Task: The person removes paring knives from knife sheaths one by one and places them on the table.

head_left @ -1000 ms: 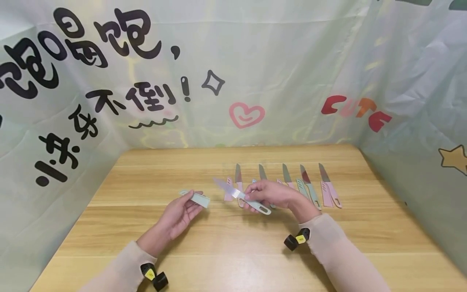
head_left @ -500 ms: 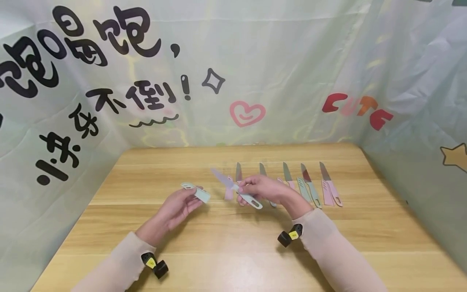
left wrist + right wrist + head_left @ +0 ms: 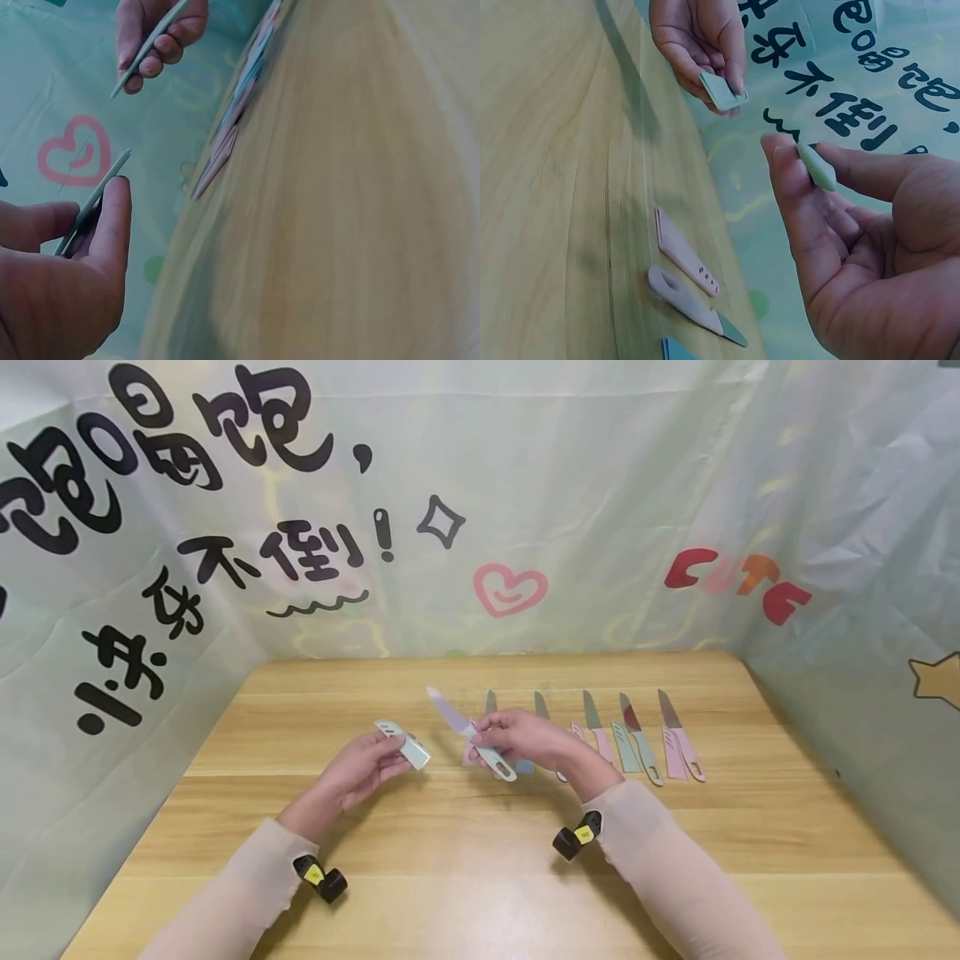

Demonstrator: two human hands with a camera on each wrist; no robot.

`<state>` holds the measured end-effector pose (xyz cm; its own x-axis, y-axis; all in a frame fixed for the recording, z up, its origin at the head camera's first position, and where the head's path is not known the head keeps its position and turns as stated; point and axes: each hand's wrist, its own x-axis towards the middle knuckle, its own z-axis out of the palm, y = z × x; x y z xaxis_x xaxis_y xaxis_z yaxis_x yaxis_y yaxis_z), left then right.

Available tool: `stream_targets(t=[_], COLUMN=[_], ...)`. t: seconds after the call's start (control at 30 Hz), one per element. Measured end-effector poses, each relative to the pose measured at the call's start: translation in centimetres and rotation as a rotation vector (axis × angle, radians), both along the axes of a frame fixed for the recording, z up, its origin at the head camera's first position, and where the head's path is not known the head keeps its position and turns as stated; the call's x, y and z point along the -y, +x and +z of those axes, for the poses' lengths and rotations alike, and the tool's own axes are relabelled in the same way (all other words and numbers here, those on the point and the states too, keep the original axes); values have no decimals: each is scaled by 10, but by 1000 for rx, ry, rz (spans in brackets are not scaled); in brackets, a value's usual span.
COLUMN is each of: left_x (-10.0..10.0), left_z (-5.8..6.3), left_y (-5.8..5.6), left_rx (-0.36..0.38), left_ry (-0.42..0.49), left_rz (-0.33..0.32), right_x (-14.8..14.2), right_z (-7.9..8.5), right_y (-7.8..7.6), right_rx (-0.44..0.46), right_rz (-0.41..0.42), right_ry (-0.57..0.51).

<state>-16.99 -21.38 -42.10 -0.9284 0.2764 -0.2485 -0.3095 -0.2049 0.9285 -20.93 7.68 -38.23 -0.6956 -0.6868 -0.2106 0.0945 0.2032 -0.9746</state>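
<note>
Above the table, my left hand (image 3: 360, 770) pinches a pale green knife sheath (image 3: 412, 750) between thumb and fingers, its open end toward the lower right. My right hand (image 3: 525, 739) holds a small knife by its pale green handle (image 3: 497, 763); the bare blade (image 3: 447, 708) points up and to the left. Sheath and knife are apart, a short gap between them. In the left wrist view the sheath (image 3: 94, 201) shows edge-on, with the knife's handle (image 3: 150, 46) above it. The right wrist view shows the handle (image 3: 817, 166) end-on between thumb and fingers.
Behind the right hand, several knives lie in a row with sheaths beside them. A green knife (image 3: 649, 758) and a pink knife (image 3: 688, 753) are at the right end. The wooden table (image 3: 480, 877) meets a printed cloth backdrop (image 3: 600, 485).
The right hand has moved left and slightly up with the knife, whose blade now points more upward. The left hand has risen slightly and turned the sheath to a steeper slant.
</note>
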Motion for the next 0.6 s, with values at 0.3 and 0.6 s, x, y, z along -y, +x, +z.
stream_targets(t=[0.3,0.6], left_x=[3,5], left_z=[0,2], left_y=[-14,-26], left_rx=[-30,-70], left_ry=[-63,-182], left_rz=[-17,-22], right_x=[12,25], right_z=[-1,-6], right_y=[-5,-8], right_rx=[-36,16], right_rz=[-64,-128], right_ry=[43,31])
